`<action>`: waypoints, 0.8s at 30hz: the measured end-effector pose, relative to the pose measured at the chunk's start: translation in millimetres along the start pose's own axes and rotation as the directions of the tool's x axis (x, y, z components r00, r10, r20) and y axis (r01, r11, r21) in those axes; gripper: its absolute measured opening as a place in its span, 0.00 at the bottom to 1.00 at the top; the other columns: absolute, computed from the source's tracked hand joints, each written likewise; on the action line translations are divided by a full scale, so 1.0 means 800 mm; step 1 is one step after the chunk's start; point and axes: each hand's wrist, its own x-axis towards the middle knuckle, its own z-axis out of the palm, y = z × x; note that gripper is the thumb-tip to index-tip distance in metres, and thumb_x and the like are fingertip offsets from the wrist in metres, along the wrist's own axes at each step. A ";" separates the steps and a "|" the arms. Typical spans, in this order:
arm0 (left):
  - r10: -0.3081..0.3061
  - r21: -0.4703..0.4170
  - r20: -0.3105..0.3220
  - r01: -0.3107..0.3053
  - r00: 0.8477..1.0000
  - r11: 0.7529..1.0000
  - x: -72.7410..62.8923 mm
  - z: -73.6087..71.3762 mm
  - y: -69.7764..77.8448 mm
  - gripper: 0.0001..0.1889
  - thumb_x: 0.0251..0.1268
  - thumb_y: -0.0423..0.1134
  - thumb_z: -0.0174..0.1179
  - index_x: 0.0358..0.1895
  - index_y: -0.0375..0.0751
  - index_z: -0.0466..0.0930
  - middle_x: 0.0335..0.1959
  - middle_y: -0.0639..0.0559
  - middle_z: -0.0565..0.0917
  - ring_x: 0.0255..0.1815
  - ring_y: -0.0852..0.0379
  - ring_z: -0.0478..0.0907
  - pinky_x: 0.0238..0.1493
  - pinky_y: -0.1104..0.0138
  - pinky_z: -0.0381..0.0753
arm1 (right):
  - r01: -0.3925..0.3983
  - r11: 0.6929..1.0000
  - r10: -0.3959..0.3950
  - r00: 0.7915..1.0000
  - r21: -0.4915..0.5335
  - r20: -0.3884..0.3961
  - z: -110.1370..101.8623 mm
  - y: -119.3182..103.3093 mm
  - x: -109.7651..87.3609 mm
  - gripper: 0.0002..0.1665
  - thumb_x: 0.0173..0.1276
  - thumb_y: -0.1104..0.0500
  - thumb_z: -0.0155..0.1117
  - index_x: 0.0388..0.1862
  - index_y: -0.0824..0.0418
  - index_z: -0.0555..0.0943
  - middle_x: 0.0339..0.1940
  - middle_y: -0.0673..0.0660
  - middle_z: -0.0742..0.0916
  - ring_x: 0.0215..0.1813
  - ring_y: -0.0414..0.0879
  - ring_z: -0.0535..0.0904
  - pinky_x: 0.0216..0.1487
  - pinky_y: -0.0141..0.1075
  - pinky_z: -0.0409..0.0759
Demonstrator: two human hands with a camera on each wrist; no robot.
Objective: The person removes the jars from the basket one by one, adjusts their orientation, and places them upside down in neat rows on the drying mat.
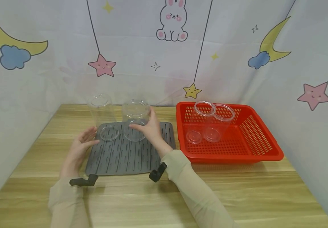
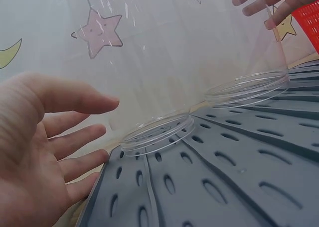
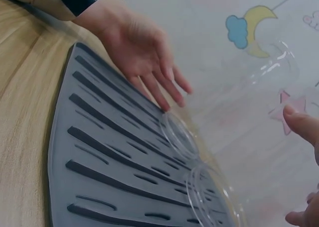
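Observation:
Two tall clear plastic cups stand side by side on a grey ridged drying mat (image 1: 118, 158). My right hand (image 1: 151, 128) holds the right-hand cup (image 1: 135, 110), its thumb across the near side and its fingers around the far right side. In the left wrist view, fingertips of that hand overlap the cup's upper right edge. Just left of the left-hand cup (image 1: 99, 109), my left hand (image 1: 79, 147) has its fingers spread and nothing in them. The left wrist view shows its thumb and fingers apart, near the cup's lower ring (image 2: 158, 135).
A red plastic basket (image 1: 229, 158) with mesh walls stands right of the mat. Two more clear cups (image 1: 193, 123) stand inside, toward its left side. Under everything is a wood-grain table (image 1: 129, 202), with a printed curtain (image 1: 141, 28) hanging behind and at the sides.

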 end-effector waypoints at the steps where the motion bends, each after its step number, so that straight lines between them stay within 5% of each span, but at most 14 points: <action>1: 0.001 0.000 0.002 -0.001 1.000 1.000 0.000 0.000 0.000 0.40 0.67 0.27 0.57 0.78 0.38 0.46 0.80 0.42 0.51 0.80 0.43 0.44 0.72 0.74 0.62 | -0.008 1.000 0.008 1.000 -0.002 0.005 0.001 -0.001 0.001 0.63 0.48 0.54 0.82 0.78 0.55 0.54 0.76 0.57 0.67 0.76 0.51 0.62 0.73 0.51 0.66; 9: 0.009 0.019 0.000 -0.009 1.000 1.000 0.002 -0.002 -0.005 0.39 0.67 0.27 0.57 0.78 0.39 0.48 0.79 0.41 0.52 0.80 0.44 0.46 0.73 0.72 0.61 | -0.079 0.997 0.079 0.996 -0.018 0.042 0.002 -0.006 0.005 0.66 0.51 0.53 0.81 0.80 0.56 0.49 0.79 0.58 0.62 0.78 0.53 0.58 0.74 0.52 0.63; 14: 0.015 0.010 -0.009 -0.015 1.000 1.000 0.002 -0.002 -0.008 0.39 0.66 0.28 0.58 0.78 0.39 0.49 0.78 0.45 0.56 0.80 0.46 0.48 0.63 0.81 0.68 | -0.107 0.994 0.108 0.993 -0.034 0.056 0.003 -0.009 0.006 0.66 0.51 0.51 0.80 0.80 0.53 0.48 0.79 0.57 0.61 0.78 0.53 0.58 0.74 0.51 0.64; 24: 0.029 -0.013 -0.017 -0.029 0.999 0.999 0.004 -0.002 -0.011 0.40 0.66 0.27 0.59 0.77 0.37 0.49 0.71 0.55 0.66 0.79 0.48 0.51 0.57 0.84 0.70 | -0.085 0.996 0.086 0.995 -0.022 0.059 0.001 -0.015 0.004 0.70 0.51 0.50 0.81 0.81 0.52 0.43 0.81 0.53 0.56 0.80 0.51 0.54 0.76 0.50 0.62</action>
